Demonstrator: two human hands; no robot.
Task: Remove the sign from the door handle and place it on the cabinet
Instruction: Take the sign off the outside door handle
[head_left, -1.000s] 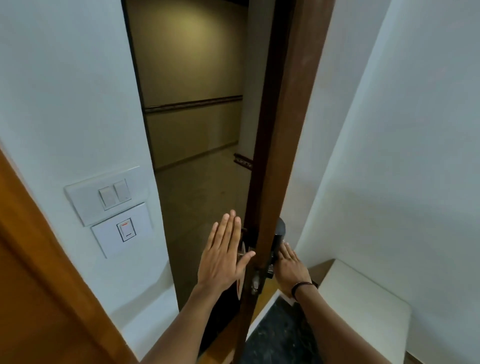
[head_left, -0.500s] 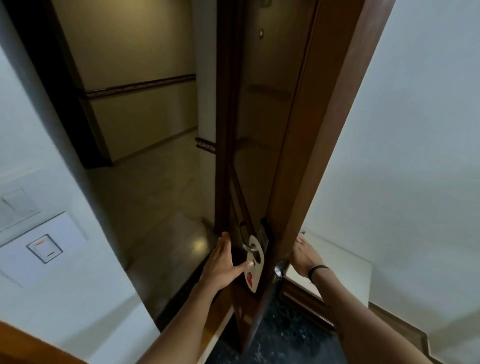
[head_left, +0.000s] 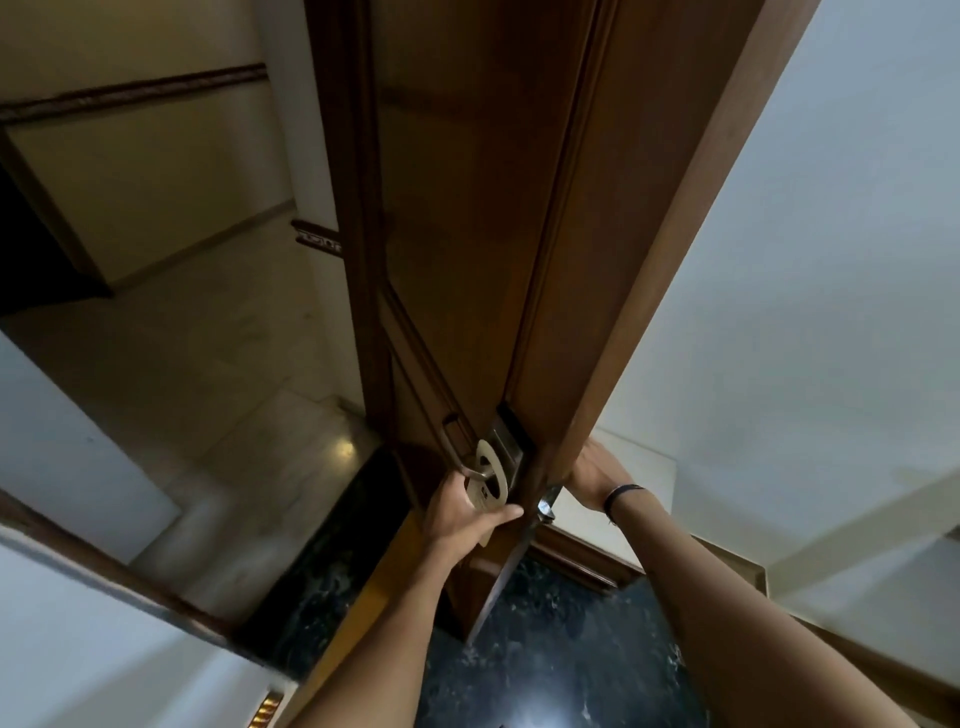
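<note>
Sign (head_left: 492, 480) is the thing to watch in the head view, the only view there is. It is a thin, pale card with a big hole near the top. The hole is looped over the door handle (head_left: 467, 457), a metal lever on the outer side of the brown door (head_left: 467, 234). So the sign has not come off yet.

The left hand (head_left: 460, 512) is curled around the lower part of the sign. The thumb lies across the front and the fingers seem tucked behind, so it looks like a soft pinch on the card. The right hand (head_left: 589, 475) is on the other side of the door, by its edge. Its fingers are hidden behind the wood, so I cannot tell if it holds anything or how far open it is. A dark band sits on that wrist.

I think the sign is very light and a bit bendy, like stiff paper. It could crease or tear at the thin ring around the hole if pulled hard. The best place to hold it is the wide flat part below the hole. Then it should be lifted up and slid off the tip of the lever, not tugged straight down.

The pale flat top (head_left: 639, 499) just behind the right hand may be the cabinet, but I am not sure.
</note>
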